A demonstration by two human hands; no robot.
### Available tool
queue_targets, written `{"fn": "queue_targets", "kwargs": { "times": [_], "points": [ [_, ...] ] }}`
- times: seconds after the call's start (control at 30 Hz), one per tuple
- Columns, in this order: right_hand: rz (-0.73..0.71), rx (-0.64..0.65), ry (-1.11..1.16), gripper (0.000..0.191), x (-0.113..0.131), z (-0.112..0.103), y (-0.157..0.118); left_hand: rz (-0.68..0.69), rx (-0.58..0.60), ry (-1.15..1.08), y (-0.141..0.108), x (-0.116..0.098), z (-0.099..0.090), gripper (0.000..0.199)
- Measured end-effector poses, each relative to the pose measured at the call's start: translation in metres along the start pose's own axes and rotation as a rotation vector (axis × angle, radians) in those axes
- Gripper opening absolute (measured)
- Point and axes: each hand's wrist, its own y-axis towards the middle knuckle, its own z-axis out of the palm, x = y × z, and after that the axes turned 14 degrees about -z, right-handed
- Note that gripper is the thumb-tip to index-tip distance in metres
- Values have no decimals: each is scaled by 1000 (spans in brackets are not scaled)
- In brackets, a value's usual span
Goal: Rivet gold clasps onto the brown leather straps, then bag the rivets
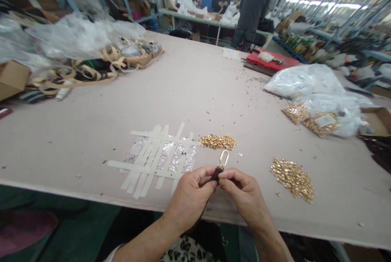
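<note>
Between my two hands is a dark brown strap (217,173) with a gold oval clasp (224,158) at its far end. My left hand (192,191) is closed around the strap, thumb on top. The fingers of my right hand (243,191) are pinched at the strap's right edge, just below the clasp; whether a small part is between them is hidden. Just beyond the clasp lies a pile of small gold metal pieces (218,141). A larger pile of gold rivet-like pieces (292,178) is to the right of my right hand.
Strips of pale tape (159,160) hold clear plastic to the table (171,95) at left. Plastic bags (308,81) and bagged gold pieces (322,123) lie at right, near a red board (271,62). Tan straps (76,81) are heaped far left. Two people stand at the back.
</note>
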Motion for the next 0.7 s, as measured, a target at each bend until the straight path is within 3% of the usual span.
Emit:
{"fn": "queue_targets", "kwargs": {
  "times": [0.1,0.3,0.4,0.47,0.57,0.7],
  "points": [
    [-21,-24,21,13,2,1,-8,26,-17,112,-6,-1,3,33],
    [-8,-196,148,17,6,11,-23,112,-169,405,-14,10,3,28],
    [-9,-232,123,19,5,14,-29,110,-163,402,-14,18,8,28],
    [4,-217,86,17,7,9,-33,30,-105,334,-14,20,13,33],
    [-52,-167,-145,13,8,-17,-40,-122,-25,221,-13,18,18,46],
    [-204,-220,-755,12,2,-80,-53,-238,-60,156,-12,14,14,51]
  ]
}}
